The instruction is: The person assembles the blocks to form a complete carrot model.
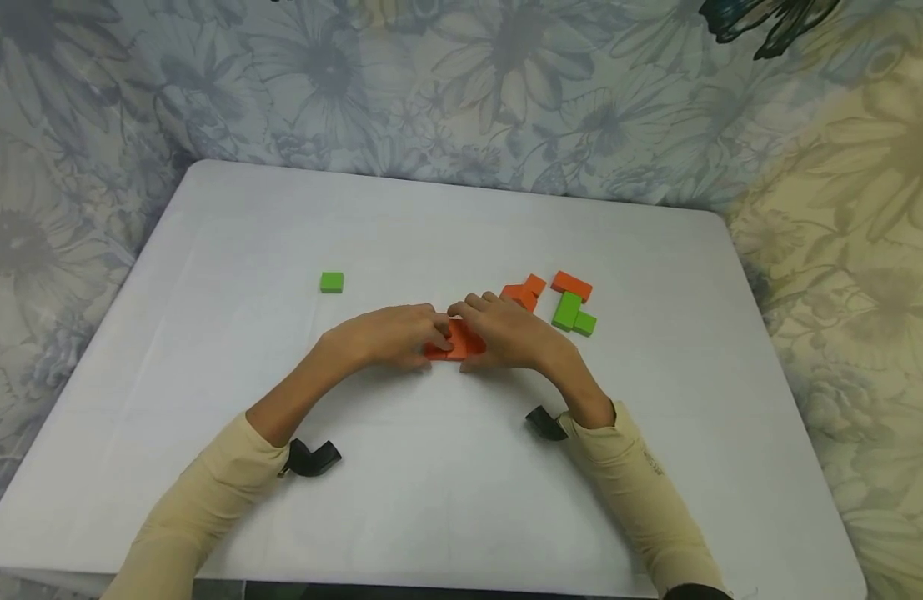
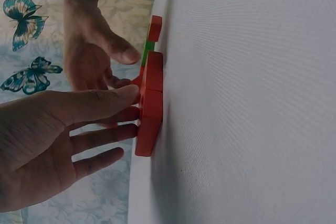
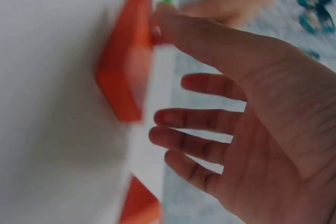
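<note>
Several orange blocks (image 1: 457, 348) lie side by side on the white table, between the two hands. My left hand (image 1: 392, 335) comes in from the left, its thumb and fingertips resting on the tops of the blocks. In the left wrist view its fingers are nearly straight against the orange block (image 2: 151, 119). On the other side, my right hand (image 1: 509, 332) arches over the right end of the blocks. The right wrist view shows its fingers spread and apart from the orange block (image 3: 126, 61), while the thumb tip is close beside its top edge.
A lone green block (image 1: 332, 282) lies to the left on the table (image 1: 401, 500). Beyond my right hand are an orange piece (image 1: 518, 295), a small orange block (image 1: 536, 284), an orange block (image 1: 572, 286), a green block (image 1: 567, 310) and a smaller green block (image 1: 584, 323).
</note>
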The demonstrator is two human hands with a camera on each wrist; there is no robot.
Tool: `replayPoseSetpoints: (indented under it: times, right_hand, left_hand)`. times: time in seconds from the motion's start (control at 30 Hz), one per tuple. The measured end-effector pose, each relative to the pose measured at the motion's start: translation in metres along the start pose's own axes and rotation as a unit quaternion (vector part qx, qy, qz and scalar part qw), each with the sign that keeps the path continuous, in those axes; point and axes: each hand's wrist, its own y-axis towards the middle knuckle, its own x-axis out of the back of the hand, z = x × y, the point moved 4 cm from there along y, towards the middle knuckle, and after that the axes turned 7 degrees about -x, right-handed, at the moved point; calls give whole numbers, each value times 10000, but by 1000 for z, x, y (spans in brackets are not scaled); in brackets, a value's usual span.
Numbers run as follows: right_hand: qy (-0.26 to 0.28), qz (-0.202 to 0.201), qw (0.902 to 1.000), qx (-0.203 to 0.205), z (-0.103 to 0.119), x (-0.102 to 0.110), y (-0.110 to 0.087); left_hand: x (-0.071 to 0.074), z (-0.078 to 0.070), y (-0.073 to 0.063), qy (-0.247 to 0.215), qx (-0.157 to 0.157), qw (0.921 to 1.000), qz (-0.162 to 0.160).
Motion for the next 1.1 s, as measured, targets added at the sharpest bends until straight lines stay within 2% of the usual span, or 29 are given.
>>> replayPoseSetpoints:
  times: [0.1,0.2,0.27,0.4,0.5,0.73,0.8,1.0,1.1]
  right_hand:
    - [339,-7,9988,-357,-15,14,-5]
    - [152,-364,9957,-841,-39,30,-13]
    - [-103,-484,9915,-1204,-58,35,-18]
    - [-249,-218,9855,-1663,-90,29,-24]
    - [-124,-118,9858,-1673,-99,25,-25]
    - [-376,-869,9874,-1269,-98,21,-22]
    - [-445,-974,9871,-1188,-98,20,-21]
    - [-208,-856,9850,-1487,-94,35,-29]
    - [56,-786,9867,-1423,-84,44,-34]
  left_hand:
    - [2,-1,0,76,-237,9997,-71]
    - [5,0,-1,-22,-361,9991,-203]
    - [7,2,-2,-83,-320,9993,-192]
    - [7,6,-6,-226,-141,9996,-3]
    - [4,6,-6,-332,-107,9994,57]
    - [2,7,-6,-363,-42,9993,66]
    - [2,7,-7,-375,-38,9993,55]
    - [3,8,-6,-443,-26,9990,111]
    - [3,8,-7,-458,-45,9989,90]
